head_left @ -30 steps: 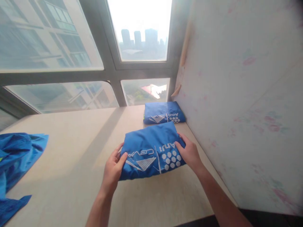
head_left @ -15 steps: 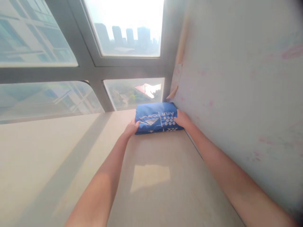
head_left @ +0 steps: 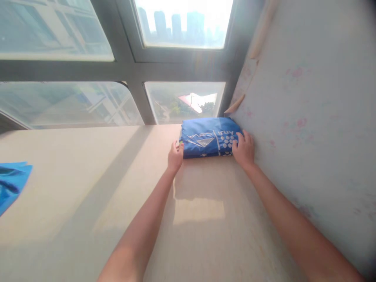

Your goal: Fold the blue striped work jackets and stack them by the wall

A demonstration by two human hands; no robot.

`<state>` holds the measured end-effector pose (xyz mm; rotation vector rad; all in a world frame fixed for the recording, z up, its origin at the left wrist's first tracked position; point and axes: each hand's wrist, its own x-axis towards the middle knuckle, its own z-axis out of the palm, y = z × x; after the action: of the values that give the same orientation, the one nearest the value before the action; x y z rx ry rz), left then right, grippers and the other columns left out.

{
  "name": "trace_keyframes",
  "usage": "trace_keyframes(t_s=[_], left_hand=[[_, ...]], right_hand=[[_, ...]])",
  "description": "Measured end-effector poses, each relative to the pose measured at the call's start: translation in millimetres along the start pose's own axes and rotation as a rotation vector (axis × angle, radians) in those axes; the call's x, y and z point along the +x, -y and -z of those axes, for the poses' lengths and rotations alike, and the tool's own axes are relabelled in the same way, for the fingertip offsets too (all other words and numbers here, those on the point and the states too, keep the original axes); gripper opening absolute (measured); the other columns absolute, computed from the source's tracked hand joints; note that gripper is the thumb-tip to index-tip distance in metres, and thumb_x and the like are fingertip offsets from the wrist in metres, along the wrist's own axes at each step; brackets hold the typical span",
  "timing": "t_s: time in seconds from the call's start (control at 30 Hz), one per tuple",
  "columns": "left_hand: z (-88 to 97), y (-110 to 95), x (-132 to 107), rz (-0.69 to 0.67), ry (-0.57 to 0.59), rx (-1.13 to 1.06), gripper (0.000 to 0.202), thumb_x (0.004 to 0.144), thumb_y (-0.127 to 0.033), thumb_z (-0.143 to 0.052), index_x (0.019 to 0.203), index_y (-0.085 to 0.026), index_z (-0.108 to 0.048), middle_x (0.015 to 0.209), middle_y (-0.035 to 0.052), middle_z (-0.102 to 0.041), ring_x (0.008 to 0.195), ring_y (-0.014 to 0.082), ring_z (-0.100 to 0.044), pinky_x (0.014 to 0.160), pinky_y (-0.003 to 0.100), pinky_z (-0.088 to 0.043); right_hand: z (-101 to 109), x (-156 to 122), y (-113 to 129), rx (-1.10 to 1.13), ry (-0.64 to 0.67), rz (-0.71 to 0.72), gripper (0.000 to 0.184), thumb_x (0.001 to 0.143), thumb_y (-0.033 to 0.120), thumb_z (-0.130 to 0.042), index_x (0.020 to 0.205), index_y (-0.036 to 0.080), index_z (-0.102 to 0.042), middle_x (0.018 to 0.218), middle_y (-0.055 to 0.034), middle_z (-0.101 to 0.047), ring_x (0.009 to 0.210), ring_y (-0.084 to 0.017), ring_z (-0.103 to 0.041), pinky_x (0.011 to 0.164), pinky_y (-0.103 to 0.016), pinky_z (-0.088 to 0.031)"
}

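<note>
A folded blue fabric bundle (head_left: 205,137) with white printed lettering, a triangle and dots lies flat in the corner below the window. Its exact kind cannot be told. At its left edge my left hand (head_left: 175,155) is closed, thumb and curled fingers against the side. My right hand (head_left: 244,149) clasps the right end, thumb on the printed dots and fingers bent over the corner, close to the wall. The undersides of both hands are hidden.
The bundle rests on a pale, wide sill-like surface (head_left: 117,196). Grey window frames (head_left: 73,71) rise behind it. To the right stands a flowered papered wall (head_left: 317,137) with a peeling strip (head_left: 235,105). Another blue piece of material (head_left: 13,182) shows at the left edge.
The view has shifted, bringing the blue material at the left into sight. Both hands remain at the bundle's ends; my right hand's fingers now reach farther over its corner.
</note>
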<state>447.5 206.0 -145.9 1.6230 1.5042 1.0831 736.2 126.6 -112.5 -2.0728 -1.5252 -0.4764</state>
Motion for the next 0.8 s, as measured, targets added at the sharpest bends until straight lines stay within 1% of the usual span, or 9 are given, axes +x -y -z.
trace_keyframes(t_s=[0.1, 0.2, 0.27, 0.37, 0.5, 0.6, 0.7, 0.77, 0.8], left_hand=[[32.0, 23.5, -34.3, -0.005, -0.042, 0.003, 0.037, 0.097, -0.032, -0.045, 0.127, -0.015, -0.057, 0.111, 0.0134, -0.072, 0.089, 0.0195, -0.073, 0.079, 0.032, -0.057], [85.1, 52.1, -69.9, -0.009, -0.122, 0.102, 0.031, 0.089, -0.019, -0.051, 0.118, -0.017, -0.061, 0.109, 0.0097, -0.073, 0.084, 0.0161, -0.072, 0.074, 0.027, -0.057], [134.5, 68.1, -90.4, 0.001, -0.201, 0.206, 0.033, 0.085, -0.014, -0.051, 0.116, -0.017, -0.063, 0.11, 0.0092, -0.073, 0.084, 0.0161, -0.071, 0.075, 0.028, -0.057], [229.4, 78.8, -119.1, 0.04, -0.357, 0.388, 0.032, 0.082, -0.011, -0.051, 0.11, -0.018, -0.064, 0.11, 0.0102, -0.071, 0.092, 0.02, -0.069, 0.085, 0.034, -0.055], [370.1, 70.7, -162.8, 0.118, -0.593, 0.602, 0.029, 0.082, -0.017, -0.052, 0.108, -0.016, -0.064, 0.116, 0.0167, -0.065, 0.12, 0.0333, -0.055, 0.111, 0.053, -0.034], [459.0, 67.7, -193.7, 0.218, -0.785, 0.831, 0.049, 0.084, -0.031, -0.059, 0.13, -0.014, -0.054, 0.143, 0.023, -0.045, 0.14, 0.0398, -0.032, 0.117, 0.06, -0.017], [520.4, 74.0, -212.7, 0.506, -0.84, 0.924, 0.081, 0.076, -0.05, -0.069, 0.144, -0.015, -0.041, 0.155, 0.0253, -0.03, 0.143, 0.0469, -0.024, 0.112, 0.066, -0.022], [545.6, 78.2, -217.8, 0.616, -0.796, 0.802, 0.084, 0.075, -0.051, -0.068, 0.143, -0.01, -0.041, 0.149, 0.0317, -0.035, 0.136, 0.054, -0.031, 0.103, 0.072, -0.028], [554.0, 78.9, -218.5, 0.607, -0.761, 0.748, 0.08, 0.077, -0.048, -0.065, 0.142, -0.007, -0.042, 0.143, 0.0333, -0.042, 0.132, 0.0554, -0.035, 0.099, 0.074, -0.03]], right_hand=[[7.7, -50.3, 25.5, 0.037, -0.038, 0.141, 0.045, 0.089, 0.023, -0.05, 0.132, 0.011, -0.055, 0.151, -0.0201, -0.039, 0.142, -0.036, -0.031, 0.111, -0.055, -0.034], [7.2, -113.5, 62.4, 0.142, 0.041, 0.302, 0.042, 0.089, 0.02, -0.049, 0.13, 0.015, -0.056, 0.151, -0.0172, -0.039, 0.143, -0.033, -0.032, 0.11, -0.051, -0.037], [5.0, -150.8, 87.8, 0.206, 0.1, 0.393, 0.036, 0.091, 0.018, -0.046, 0.124, 0.017, -0.06, 0.149, -0.0167, -0.043, 0.141, -0.032, -0.035, 0.107, -0.049, -0.041], [3.5, -189.1, 118.2, 0.25, 0.183, 0.557, 0.031, 0.093, 0.018, -0.044, 0.117, 0.019, -0.063, 0.145, -0.0145, -0.05, 0.137, -0.031, -0.041, 0.105, -0.047, -0.042], [4.3, -211.8, 138.4, 0.251, 0.232, 0.58, 0.031, 0.095, 0.022, -0.042, 0.118, 0.02, -0.063, 0.136, -0.0137, -0.059, 0.129, -0.03, -0.051, 0.103, -0.047, -0.044], [3.7, -218.1, 142.0, 0.269, 0.272, 0.566, 0.034, 0.094, 0.024, -0.04, 0.119, 0.023, -0.064, 0.134, -0.0131, -0.061, 0.126, -0.029, -0.054, 0.105, -0.049, -0.042], [0.8, -219.7, 141.5, 0.284, 0.278, 0.553, 0.035, 0.092, 0.024, -0.041, 0.118, 0.024, -0.065, 0.134, -0.0133, -0.062, 0.125, -0.03, -0.055, 0.105, -0.049, -0.042], [-1.6, -219.5, 140.9, 0.287, 0.27, 0.55, 0.035, 0.092, 0.025, -0.041, 0.117, 0.024, -0.065, 0.134, -0.0132, -0.062, 0.125, -0.03, -0.056, 0.104, -0.05, -0.043], [-2.5, -219.3, 140.8, 0.287, 0.269, 0.548, 0.035, 0.092, 0.025, -0.041, 0.117, 0.024, -0.065, 0.134, -0.0129, -0.062, 0.125, -0.03, -0.056, 0.104, -0.05, -0.043]])
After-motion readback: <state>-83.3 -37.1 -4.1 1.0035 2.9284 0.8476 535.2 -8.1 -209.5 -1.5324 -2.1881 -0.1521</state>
